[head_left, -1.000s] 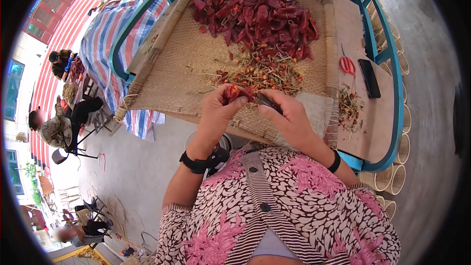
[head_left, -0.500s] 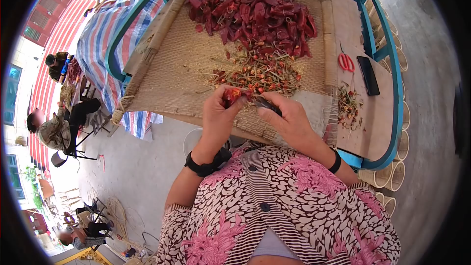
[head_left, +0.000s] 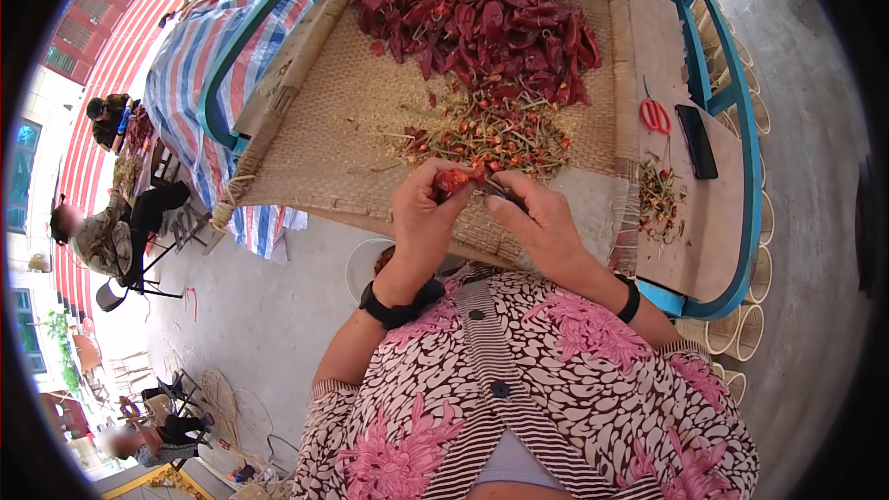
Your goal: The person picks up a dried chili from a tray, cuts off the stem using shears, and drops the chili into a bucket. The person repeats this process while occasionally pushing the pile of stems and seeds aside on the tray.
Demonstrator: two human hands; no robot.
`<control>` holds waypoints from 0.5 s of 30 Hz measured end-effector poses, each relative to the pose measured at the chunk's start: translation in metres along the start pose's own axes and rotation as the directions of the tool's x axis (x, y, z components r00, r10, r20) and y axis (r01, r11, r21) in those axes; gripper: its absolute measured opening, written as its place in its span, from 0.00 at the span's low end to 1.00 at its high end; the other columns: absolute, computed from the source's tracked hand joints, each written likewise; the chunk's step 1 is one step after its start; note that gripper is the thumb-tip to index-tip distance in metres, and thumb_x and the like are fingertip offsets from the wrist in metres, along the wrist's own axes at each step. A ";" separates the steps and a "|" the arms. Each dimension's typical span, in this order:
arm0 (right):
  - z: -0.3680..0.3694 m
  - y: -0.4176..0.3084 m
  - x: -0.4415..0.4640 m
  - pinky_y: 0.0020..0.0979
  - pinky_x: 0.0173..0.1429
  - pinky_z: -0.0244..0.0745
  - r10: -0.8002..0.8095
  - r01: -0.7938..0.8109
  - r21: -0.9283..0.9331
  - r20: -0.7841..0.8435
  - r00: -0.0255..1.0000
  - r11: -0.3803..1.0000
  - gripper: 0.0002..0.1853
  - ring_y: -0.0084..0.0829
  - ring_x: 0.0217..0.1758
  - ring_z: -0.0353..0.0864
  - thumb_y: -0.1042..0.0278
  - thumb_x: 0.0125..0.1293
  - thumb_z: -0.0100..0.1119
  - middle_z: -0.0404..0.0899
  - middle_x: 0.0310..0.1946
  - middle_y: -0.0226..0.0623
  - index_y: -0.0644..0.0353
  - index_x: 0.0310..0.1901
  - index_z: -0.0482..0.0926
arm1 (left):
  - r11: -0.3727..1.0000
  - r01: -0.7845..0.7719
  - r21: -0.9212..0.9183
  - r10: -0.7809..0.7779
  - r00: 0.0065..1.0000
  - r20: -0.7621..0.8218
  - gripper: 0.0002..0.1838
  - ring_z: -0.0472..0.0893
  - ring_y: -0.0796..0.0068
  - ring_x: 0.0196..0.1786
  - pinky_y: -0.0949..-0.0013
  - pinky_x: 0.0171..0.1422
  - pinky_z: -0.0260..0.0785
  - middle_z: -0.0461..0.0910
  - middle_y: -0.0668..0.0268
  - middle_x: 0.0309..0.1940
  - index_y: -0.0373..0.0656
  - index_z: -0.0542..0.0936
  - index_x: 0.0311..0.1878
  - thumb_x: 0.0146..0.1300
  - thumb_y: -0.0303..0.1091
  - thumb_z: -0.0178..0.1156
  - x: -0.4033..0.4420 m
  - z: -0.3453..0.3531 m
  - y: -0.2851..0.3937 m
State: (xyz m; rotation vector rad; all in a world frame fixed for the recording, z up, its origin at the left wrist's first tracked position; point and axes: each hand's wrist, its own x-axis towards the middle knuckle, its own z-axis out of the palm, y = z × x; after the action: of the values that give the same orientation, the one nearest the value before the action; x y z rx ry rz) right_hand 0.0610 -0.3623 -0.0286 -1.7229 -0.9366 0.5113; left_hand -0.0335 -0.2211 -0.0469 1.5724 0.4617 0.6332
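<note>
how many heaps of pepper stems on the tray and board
2. The larger heap lies on the woven tray, below the red peppers; the smaller heap on the board to its right, below the red scissors. The left hand and right hand may hide more.

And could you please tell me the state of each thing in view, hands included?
Left hand: closed on a wrinkled red pepper
Right hand: closed on a slim dark tool
Rectangular tan woven tray: partly covered
Dark red pepper pile: heaped
Orange-and-green stem scraps: loosely scattered
Red-handled metal scissors: lying down, blade opening unclear
Flat black phone: lying down, visible face dark
Striped red-white-blue sheet: draped, creased
</note>
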 end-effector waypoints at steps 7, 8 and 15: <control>-0.003 -0.012 -0.003 0.16 0.27 0.56 0.248 -0.310 0.591 0.187 0.951 0.745 0.15 0.09 0.27 0.63 0.61 0.73 0.56 0.69 0.26 0.19 0.65 0.51 0.75 | 0.848 0.359 -0.390 -0.324 0.933 0.155 0.08 0.74 0.87 0.30 0.80 0.33 0.66 0.81 0.70 0.31 0.40 0.78 0.45 0.65 0.27 0.64 -0.004 -0.008 0.004; -0.004 -0.012 -0.003 0.16 0.27 0.55 0.253 -0.325 0.615 0.205 0.946 0.718 0.15 0.08 0.26 0.62 0.61 0.73 0.56 0.68 0.26 0.19 0.65 0.51 0.75 | 0.856 0.353 -0.378 -0.316 0.935 0.159 0.07 0.75 0.86 0.31 0.80 0.34 0.67 0.81 0.70 0.32 0.40 0.78 0.45 0.65 0.27 0.64 -0.005 -0.009 0.004; -0.001 0.006 0.002 0.24 0.33 0.69 -0.028 0.024 0.226 0.016 0.999 0.974 0.14 0.18 0.29 0.73 0.63 0.72 0.56 0.76 0.28 0.24 0.67 0.50 0.76 | 0.906 0.230 -0.355 -0.204 0.973 0.109 0.07 0.75 0.86 0.33 0.80 0.37 0.69 0.81 0.70 0.36 0.40 0.77 0.45 0.67 0.29 0.62 -0.011 -0.006 0.010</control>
State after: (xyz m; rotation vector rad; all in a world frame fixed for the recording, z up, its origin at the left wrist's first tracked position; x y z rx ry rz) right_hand 0.0647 -0.3616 -0.0334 -1.5009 -0.8779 0.5948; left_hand -0.0465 -0.2242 -0.0379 1.1648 0.4317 0.4591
